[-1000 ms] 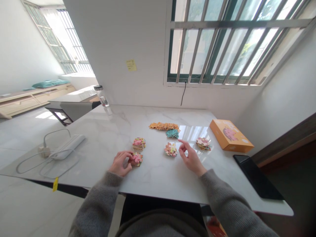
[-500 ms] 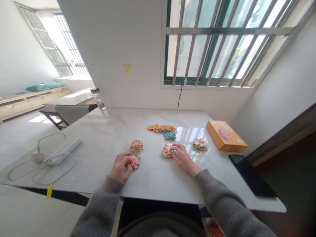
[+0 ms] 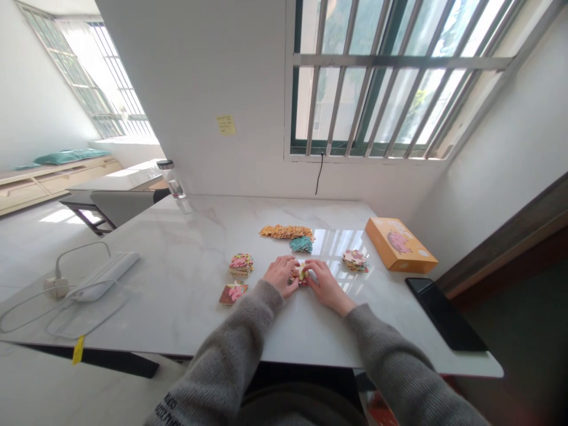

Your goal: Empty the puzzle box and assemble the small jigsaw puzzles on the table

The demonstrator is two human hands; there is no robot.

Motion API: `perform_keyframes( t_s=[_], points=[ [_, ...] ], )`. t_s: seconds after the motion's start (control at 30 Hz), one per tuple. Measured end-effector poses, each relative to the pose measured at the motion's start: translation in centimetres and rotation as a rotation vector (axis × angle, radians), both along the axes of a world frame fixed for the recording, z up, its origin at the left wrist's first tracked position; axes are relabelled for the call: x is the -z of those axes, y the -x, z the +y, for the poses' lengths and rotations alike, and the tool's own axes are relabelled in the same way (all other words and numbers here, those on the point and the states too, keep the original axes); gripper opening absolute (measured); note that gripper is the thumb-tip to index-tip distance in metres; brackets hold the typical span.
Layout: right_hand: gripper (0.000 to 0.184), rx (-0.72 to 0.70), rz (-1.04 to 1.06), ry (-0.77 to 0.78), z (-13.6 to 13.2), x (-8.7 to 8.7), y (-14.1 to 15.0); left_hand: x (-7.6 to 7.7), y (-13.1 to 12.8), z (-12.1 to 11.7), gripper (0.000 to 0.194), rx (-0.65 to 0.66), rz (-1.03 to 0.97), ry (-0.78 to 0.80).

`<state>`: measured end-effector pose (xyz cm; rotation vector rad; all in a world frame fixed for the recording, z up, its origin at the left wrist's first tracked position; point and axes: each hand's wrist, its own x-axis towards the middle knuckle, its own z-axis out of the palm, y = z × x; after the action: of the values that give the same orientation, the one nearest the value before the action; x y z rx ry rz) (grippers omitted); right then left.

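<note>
My left hand (image 3: 280, 276) and my right hand (image 3: 327, 286) meet on the marble table (image 3: 186, 248), with their fingertips on a small pile of multicoloured jigsaw pieces (image 3: 300, 273) between them. Both hands partly hide that pile. Left of my left hand lie a stack of pink-patterned pieces (image 3: 241, 265) and a flatter group of pieces (image 3: 233, 292). Farther off are a row of orange pieces (image 3: 286, 232), a teal pile (image 3: 302, 244) and another mixed stack (image 3: 355, 261).
An orange puzzle box (image 3: 401, 244) lies at the right, near a black tablet (image 3: 445, 313). A glass bottle (image 3: 171, 179) stands at the far corner. A white power strip (image 3: 104, 276) and its cable (image 3: 84, 313) lie at the left.
My left hand has left the flatter group and moved right to join my right hand on the middle pile. The head view has tilted slightly.
</note>
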<state>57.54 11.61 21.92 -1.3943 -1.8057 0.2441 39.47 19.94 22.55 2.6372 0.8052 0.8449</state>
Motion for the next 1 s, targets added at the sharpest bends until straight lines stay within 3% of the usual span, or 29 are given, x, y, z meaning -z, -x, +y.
perform_keyframes(
  t_s=[0.13, 0.27, 0.53, 0.8, 1.0],
  points=[
    [0.024, -0.001, 0.029, -0.012, 0.0, 0.0, -0.2, 1.5, 0.2, 0.2, 0.042, -0.004, -0.044, -0.024],
    [0.034, 0.006, 0.063, -0.003, -0.3, -0.2, -0.3, 2.0, 0.2, 0.3, 0.039, -0.03, -0.094, -0.046],
    [0.037, -0.042, 0.132, 0.004, -1.4, -1.6, 0.1, 1.1, 0.4, 0.2, 0.038, -0.001, -0.249, -0.04],
    [0.031, -0.063, 0.39, 0.11, -0.8, -1.4, 0.5, 0.5, 0.0, -1.7, 0.037, 0.206, -0.292, -0.026],
    [0.038, -0.067, 0.543, 0.135, -0.6, -1.4, 0.3, 0.7, 0.3, -0.8, 0.033, 0.091, -0.323, -0.097]
  ],
)
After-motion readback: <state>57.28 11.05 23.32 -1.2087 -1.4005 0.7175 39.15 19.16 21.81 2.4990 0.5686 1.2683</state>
